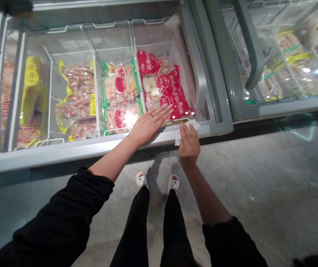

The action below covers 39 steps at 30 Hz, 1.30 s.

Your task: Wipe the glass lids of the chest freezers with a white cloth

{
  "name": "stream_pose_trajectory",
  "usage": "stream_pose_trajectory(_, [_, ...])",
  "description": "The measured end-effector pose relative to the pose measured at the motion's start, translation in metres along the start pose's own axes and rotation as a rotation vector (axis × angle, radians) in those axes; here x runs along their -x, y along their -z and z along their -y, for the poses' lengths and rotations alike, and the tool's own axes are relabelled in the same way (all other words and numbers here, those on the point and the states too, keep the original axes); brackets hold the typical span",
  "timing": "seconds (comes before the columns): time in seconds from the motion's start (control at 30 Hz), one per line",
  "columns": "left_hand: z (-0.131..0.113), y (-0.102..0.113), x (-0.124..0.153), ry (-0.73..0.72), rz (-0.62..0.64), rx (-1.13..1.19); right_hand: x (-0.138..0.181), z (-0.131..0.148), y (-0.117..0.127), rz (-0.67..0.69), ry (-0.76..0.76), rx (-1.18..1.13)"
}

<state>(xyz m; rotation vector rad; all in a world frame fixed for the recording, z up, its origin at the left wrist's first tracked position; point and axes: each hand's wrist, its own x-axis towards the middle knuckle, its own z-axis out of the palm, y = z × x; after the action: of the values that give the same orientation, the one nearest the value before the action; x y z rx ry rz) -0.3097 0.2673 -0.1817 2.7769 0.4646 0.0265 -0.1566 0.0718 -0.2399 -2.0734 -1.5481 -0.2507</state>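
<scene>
My left hand lies flat with its fingers stretched out over the front edge of the chest freezer. A thin dark ring circles one of its fingers. My right hand is closed on a white tissue or cloth, pressed against the freezer's front rim. Behind my hands, a red and clear bag of pale round pieces lies in the right wire compartment. Packs with green edges fill the middle compartment, partly hidden by my left hand.
Yellow-edged bags lie in the left wire basket. A grey handle stands at the freezer's right side. Another freezer with a curved handle adjoins on the right. My feet in white slippers stand on the tiled floor.
</scene>
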Motion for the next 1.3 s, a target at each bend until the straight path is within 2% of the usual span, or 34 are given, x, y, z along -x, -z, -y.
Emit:
stream_pose_trajectory(0.1, [-0.029, -0.012, -0.023, 0.108, -0.079, 0.053, 0.002, -0.01, 0.007, 0.095, 0.093, -0.022])
stream_pose_trajectory(0.2, [-0.051, -0.025, -0.044, 0.183, -0.128, 0.097, 0.002, -0.042, 0.021, 0.164, 0.145, -0.041])
stream_pose_trajectory(0.33, [-0.069, -0.035, -0.068, 0.216, -0.154, 0.107, -0.006, -0.082, 0.028, 0.098, 0.057, -0.004])
stream_pose_trajectory(0.43, [-0.079, -0.04, -0.083, 0.169, -0.124, 0.095, -0.009, -0.084, 0.023, 0.036, 0.006, -0.015])
stream_pose_trajectory(0.5, [-0.085, -0.042, -0.089, 0.146, -0.102, 0.086, -0.008, -0.079, 0.021, 0.034, 0.029, -0.04])
stream_pose_trajectory(0.6, [-0.091, -0.042, -0.089, 0.164, -0.096, 0.073, -0.002, -0.081, 0.028, 0.115, 0.12, -0.077])
stream_pose_trajectory(0.7, [-0.094, -0.04, -0.084, 0.18, -0.094, 0.058, 0.002, -0.099, 0.041, 0.191, 0.194, -0.085])
stream_pose_trajectory(0.77, [-0.095, -0.038, -0.082, 0.172, -0.091, 0.047, 0.0, -0.113, 0.046, 0.179, 0.203, -0.078])
stream_pose_trajectory(0.83, [-0.096, -0.037, -0.082, 0.174, -0.085, 0.034, -0.003, -0.12, 0.044, 0.103, 0.157, -0.075])
stream_pose_trajectory(0.93, [-0.096, -0.037, -0.083, 0.203, -0.082, 0.017, -0.008, -0.112, 0.033, -0.02, -0.019, -0.085])
stream_pose_trajectory(1.03, [-0.096, -0.039, -0.083, 0.233, -0.094, 0.011, -0.011, -0.097, 0.026, -0.004, -0.111, -0.121])
stream_pose_trajectory(1.13, [-0.094, -0.04, -0.082, 0.248, -0.115, 0.004, -0.01, -0.101, 0.033, 0.1, 0.025, -0.15])
stream_pose_trajectory(1.23, [-0.094, -0.041, -0.081, 0.24, -0.127, -0.006, -0.01, -0.131, 0.049, 0.188, 0.207, -0.154])
stream_pose_trajectory(1.3, [-0.093, -0.042, -0.081, 0.232, -0.121, -0.009, -0.013, -0.156, 0.056, 0.205, 0.259, -0.144])
